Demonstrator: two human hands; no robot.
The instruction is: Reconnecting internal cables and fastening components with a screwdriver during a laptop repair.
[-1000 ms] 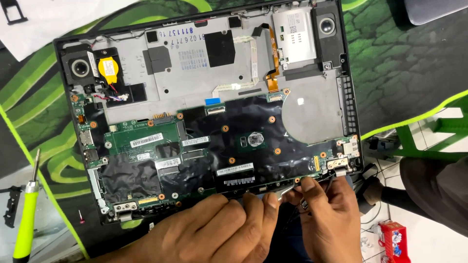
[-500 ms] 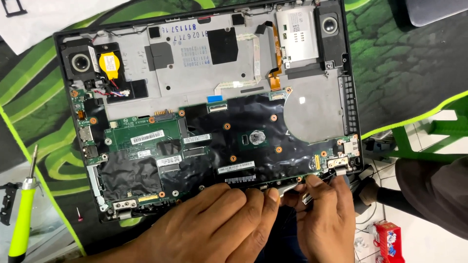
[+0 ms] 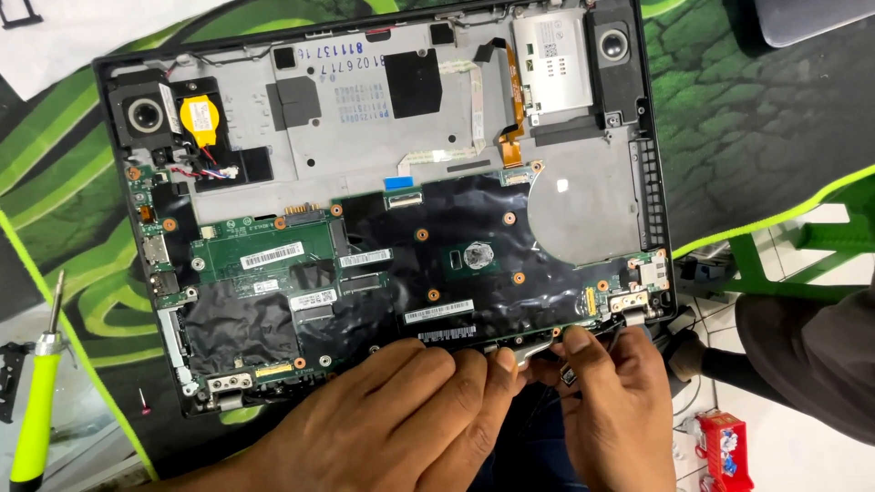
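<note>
- Opened laptop lies base-up on a green-black mat; board w/ bare chip at centre.
- Left hand lies at the near edge, fingers pressed together, tips on a thin metal strip.
- Right hand is just beside it, fingers pinching thin dark wires near the hinge.
- To do this well, I judge: pull gently, keep wires off sharp frame edges.
- Labels: white barcode stickers on the green card and the black film; round yellow cell top left.
- Red box lower right; yellow-green screwdriver on the counter, left.
</note>
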